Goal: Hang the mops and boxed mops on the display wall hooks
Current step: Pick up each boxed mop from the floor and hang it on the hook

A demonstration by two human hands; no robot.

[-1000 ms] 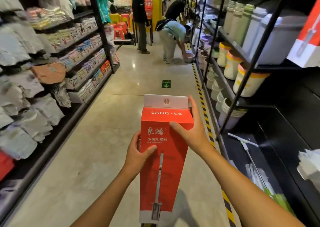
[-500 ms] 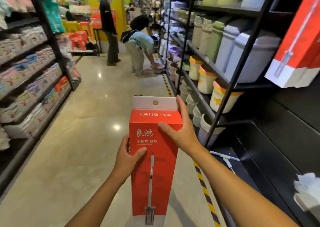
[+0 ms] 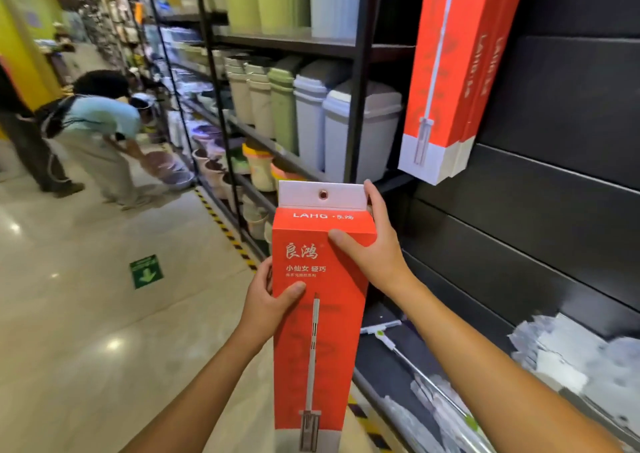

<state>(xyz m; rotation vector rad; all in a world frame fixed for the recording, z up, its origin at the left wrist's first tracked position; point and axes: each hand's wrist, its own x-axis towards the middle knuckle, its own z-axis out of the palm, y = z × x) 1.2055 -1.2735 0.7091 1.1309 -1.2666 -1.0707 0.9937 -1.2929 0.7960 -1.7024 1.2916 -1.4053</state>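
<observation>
I hold a tall red boxed mop (image 3: 318, 321) upright in front of me, its white top flap with a round hang hole facing me. My left hand (image 3: 268, 298) grips the box's left edge at mid height. My right hand (image 3: 372, 245) clasps the upper right corner, fingers reaching behind the flap. Up on the right, two matching red boxed mops (image 3: 446, 72) hang against the black display wall (image 3: 554, 182). Loose mops (image 3: 408, 355) with white handles lie on the low black shelf at the wall's foot.
A black rack (image 3: 356, 82) with plastic bins and buckets stands left of the display wall. Down the aisle a person (image 3: 93, 134) bends over basins and another stands beside them. A yellow-black stripe (image 3: 225, 227) runs along the floor by the shelving.
My view has swung right toward the display wall, and the hanging red boxes now loom closer. Both hands keep the same grip on the box.
</observation>
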